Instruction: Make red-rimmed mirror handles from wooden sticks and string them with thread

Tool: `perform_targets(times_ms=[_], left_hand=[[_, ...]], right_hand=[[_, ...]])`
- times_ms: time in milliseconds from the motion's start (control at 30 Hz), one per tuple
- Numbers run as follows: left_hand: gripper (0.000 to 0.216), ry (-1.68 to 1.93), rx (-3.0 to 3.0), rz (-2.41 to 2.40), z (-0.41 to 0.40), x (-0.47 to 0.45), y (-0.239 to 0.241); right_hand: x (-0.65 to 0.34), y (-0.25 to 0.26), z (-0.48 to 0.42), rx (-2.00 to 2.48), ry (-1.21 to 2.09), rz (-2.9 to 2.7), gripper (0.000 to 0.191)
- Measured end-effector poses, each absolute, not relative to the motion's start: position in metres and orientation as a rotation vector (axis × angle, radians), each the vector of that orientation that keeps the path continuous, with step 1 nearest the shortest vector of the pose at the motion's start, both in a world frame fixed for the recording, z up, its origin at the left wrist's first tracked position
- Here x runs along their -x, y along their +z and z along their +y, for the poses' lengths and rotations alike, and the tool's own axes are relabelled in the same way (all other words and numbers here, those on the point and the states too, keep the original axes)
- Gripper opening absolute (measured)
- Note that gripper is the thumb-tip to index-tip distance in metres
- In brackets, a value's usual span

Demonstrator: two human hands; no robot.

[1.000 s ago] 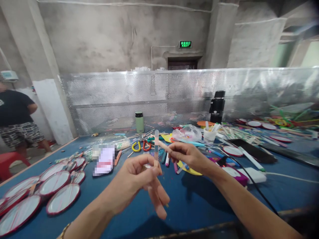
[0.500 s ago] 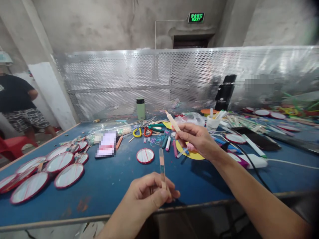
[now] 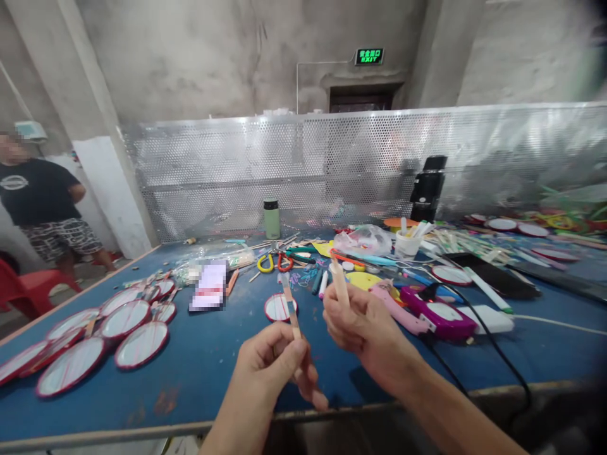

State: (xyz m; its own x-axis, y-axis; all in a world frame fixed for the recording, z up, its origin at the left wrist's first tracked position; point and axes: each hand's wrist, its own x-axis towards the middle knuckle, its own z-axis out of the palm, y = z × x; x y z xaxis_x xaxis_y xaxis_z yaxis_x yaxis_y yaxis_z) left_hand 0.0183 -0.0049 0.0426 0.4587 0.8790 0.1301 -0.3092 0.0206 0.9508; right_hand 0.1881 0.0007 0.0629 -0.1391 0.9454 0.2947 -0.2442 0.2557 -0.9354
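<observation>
My left hand (image 3: 275, 366) is closed on a flat craft stick with painted bands (image 3: 289, 305), pinched between thumb and fingers and pointing up and slightly left. Close beside it, my right hand (image 3: 355, 323) is closed on a plain pale craft stick (image 3: 339, 284), held nearly upright. Both hands hover near the front edge of the blue table (image 3: 203, 373), a little apart. A small round red-rimmed disc (image 3: 277, 308) lies on the table just behind the left stick.
Several red-rimmed discs (image 3: 95, 335) lie at the left. Markers, scissors (image 3: 277, 260), a green bottle (image 3: 272, 218), a white cup (image 3: 408, 243), a purple glue gun (image 3: 436, 314) with a black cord and loose sticks crowd the middle and right. A person (image 3: 42, 202) stands at far left.
My right hand has drawn back from the table's middle toward the left hand, with its stick now upright. The left hand rose a little, its stick tilted left.
</observation>
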Motion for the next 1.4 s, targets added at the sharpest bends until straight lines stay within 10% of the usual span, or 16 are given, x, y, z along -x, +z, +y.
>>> perform_targets(times_ms=[667,833,1400], left_hand=[[0.008,1.1,-1.467,0.796,0.019,-0.039,0.022],[0.042,1.009,-1.177,0.472,0.01,-0.032,0.028],[0.039,0.853,-0.207,-0.371,-0.01,0.002,0.004]], right_hand=[[-0.165,0.039,-0.017,1.192,0.729,-1.321,0.037],[-0.183,0.041,-0.014,1.206,0.683,-1.19,0.031],[-0.202,0.023,-0.008,0.962,0.934,-0.873,0.035]])
